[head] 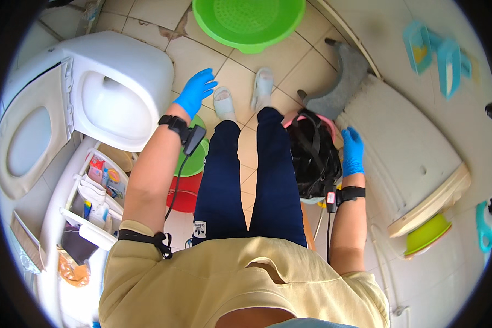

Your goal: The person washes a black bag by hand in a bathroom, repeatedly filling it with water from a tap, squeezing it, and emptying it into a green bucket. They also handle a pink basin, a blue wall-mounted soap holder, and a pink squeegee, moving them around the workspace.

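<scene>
My left hand (194,92), in a blue glove, hangs over the tiled floor to the right of the white toilet (156,61). Its fingers are spread and hold nothing. The toilet's seat (59,106) is raised. My right hand (353,153), also gloved in blue, is loosely bent, with nothing visible in it. It is between a black bag (311,160) and a white appliance-like cabinet (402,151). The bag sits over a pink-rimmed bucket (330,125). Both wrists carry strapped black devices with cables.
A large green basin (248,24) stands on the floor ahead. Green (194,158) and red (184,197) tubs are beside my left leg. A white storage rack (92,229) holds packets at left. Blue holders (449,67) hang on the right wall, and a grey curved piece (344,78) stands below.
</scene>
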### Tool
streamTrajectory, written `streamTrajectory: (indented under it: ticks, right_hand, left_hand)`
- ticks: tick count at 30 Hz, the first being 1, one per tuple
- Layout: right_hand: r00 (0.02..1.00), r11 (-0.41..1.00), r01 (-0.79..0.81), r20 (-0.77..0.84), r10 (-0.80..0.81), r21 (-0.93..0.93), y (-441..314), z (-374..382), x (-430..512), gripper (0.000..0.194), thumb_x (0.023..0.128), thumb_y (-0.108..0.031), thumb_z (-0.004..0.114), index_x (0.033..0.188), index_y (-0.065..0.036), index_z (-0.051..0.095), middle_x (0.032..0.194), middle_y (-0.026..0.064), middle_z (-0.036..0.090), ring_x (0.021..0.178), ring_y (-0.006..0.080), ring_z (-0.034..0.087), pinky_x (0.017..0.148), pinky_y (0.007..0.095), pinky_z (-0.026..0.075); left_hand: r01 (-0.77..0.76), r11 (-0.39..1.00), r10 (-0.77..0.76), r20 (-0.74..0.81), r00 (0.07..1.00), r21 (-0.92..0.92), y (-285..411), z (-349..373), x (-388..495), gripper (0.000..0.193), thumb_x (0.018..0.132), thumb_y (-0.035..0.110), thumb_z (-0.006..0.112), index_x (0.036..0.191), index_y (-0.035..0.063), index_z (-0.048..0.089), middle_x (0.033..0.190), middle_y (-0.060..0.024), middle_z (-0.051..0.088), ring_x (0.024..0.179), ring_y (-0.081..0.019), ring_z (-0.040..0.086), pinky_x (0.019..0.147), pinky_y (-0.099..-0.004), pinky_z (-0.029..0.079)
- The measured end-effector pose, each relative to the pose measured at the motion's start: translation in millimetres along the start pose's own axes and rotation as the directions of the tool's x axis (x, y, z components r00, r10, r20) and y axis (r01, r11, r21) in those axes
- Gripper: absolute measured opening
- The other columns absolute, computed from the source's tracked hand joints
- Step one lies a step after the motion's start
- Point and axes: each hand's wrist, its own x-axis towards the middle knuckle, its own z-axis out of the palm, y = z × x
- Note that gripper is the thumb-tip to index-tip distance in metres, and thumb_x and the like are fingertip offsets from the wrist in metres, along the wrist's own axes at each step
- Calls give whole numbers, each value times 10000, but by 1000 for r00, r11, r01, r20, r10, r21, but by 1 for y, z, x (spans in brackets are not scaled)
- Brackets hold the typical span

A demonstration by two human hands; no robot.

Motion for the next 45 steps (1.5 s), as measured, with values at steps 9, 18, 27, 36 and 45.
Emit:
streamTrajectory:
  ticks: [9, 18, 27, 36, 45]
  right_hand:
    - [749, 759, -637, -344, 566, -137, 256, -16, -85, 789, 764, -535, 710, 1270, 48, 547, 1230, 246, 599, 1103, 386, 595, 919, 426, 492]
    - [332, 77, -777, 303, 893, 624, 432, 17, -135, 849, 867, -698, 430, 1486, -129, 310, 1524, 86, 330, 1404, 279, 278, 1139, 452, 183]
    - [671, -169, -406, 418, 612, 898, 464, 46, -128, 535, 919, -298, 627, 1372, -65, 465, 1402, 136, 488, 1241, 354, 484, 1045, 500, 413]
    - [877, -237, -223, 300, 374, 946, 375, -5, -148, 521, 940, -126, 583, 1413, -31, 389, 1397, 177, 468, 1230, 362, 490, 1034, 488, 438]
    - [905, 142, -128, 57, 422, 982, 231, -73, -199, 434, 934, -138, 594, 1332, -9, 480, 1297, 165, 551, 1139, 286, 577, 943, 390, 514]
  left_hand:
    - [148, 961, -116, -143, 983, 232, -63, 23, -58, 453, 972, 316, 484, 1374, 105, 485, 1349, -131, 513, 1200, -243, 531, 1023, -367, 404]
    - [105, 871, -130, 18, 991, 479, -178, 130, -68, 369, 947, 283, 537, 1274, 115, 568, 1139, -66, 619, 998, -173, 604, 897, -306, 456]
    - [-29, 733, -222, 280, 934, 680, -246, 237, -110, 373, 947, 211, 537, 1300, 93, 561, 1181, -42, 608, 1014, -150, 586, 890, -282, 448]
    - [-760, 196, -5, 775, 632, 620, -291, 332, -173, 563, 826, 252, 670, 1341, 87, 516, 1348, -214, 498, 1212, -354, 499, 1018, -429, 417]
    - [-779, -432, -81, 841, 536, 455, -256, 378, -260, 859, 704, 398, 779, 1431, 133, 408, 1512, -200, 271, 1403, -422, 216, 1136, -592, 153]
